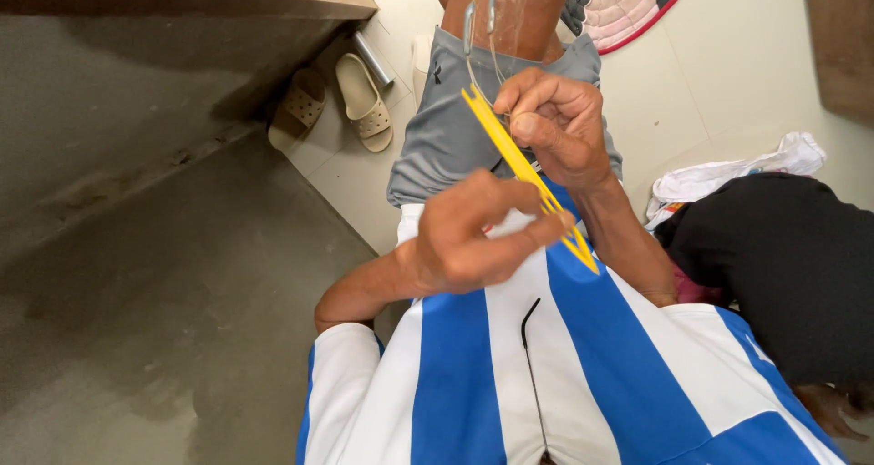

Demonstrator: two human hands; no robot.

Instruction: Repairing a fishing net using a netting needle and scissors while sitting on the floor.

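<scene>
My hands meet in front of my chest over a yellow netting needle (528, 176). My left hand (469, 237) is curled into a loose fist around the needle's lower half, the forefinger stretched along it toward the pointed tip that sticks out by my right forearm. My right hand (555, 124) is bent at the wrist, fingers bunched, pinching thin clear line (480, 46) right at the needle's forked upper end.

How far the winding has got is hard to judge: the line is too fine to see on the needle, so I cannot tell how much is loaded. The line does run taut from my right fingertips up past my knee, so it seems the work is under way and not finished.

Both elbows are drawn in, forearms crossing over my blue and white striped shirt (510, 374). Below that are my grey shorts (446, 146).

To my left is a grey concrete floor (164, 319), to my right a black bundle (783, 265), then a white cloth (728, 176). A pair of beige sandals (364, 101) lies on the pale tiles by the step.
</scene>
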